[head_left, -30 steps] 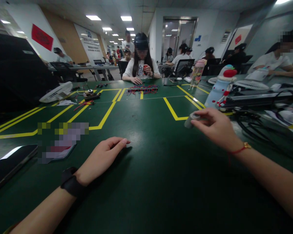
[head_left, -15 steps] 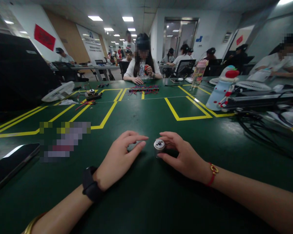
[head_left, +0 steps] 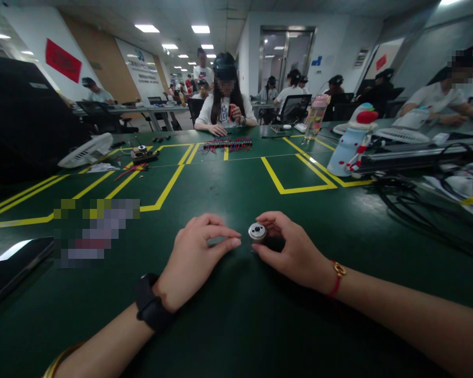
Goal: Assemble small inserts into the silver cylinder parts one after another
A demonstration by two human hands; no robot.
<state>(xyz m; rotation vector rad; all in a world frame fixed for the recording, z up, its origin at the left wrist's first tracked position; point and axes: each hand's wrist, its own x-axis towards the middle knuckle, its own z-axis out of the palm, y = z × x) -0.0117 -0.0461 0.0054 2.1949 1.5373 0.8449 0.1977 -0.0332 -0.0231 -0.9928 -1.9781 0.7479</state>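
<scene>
A small silver cylindrical motor (head_left: 257, 232) stands in front of me, its round end face with dark holes turned up. My right hand (head_left: 289, 244) curls about it, with the thumb on the near side and the fingers on the far side. Just left of the motor, my left hand (head_left: 201, 257) has its thumb and index fingertips pinched together. Anything between those tips is too small to make out. A narrow gap separates the left fingertips from the motor.
Yellow tape (head_left: 299, 190) marks the green table (head_left: 228, 325). A phone (head_left: 18, 268) lies at left, black cables (head_left: 410, 210) and a blue bottle (head_left: 345, 152) at right. Wired parts (head_left: 228, 144) lie ahead, before a seated person (head_left: 224, 102).
My left thumb and index finger have closed together at the tips and come slightly nearer the motor. The right hand stays around the motor. The view has shifted a little.
</scene>
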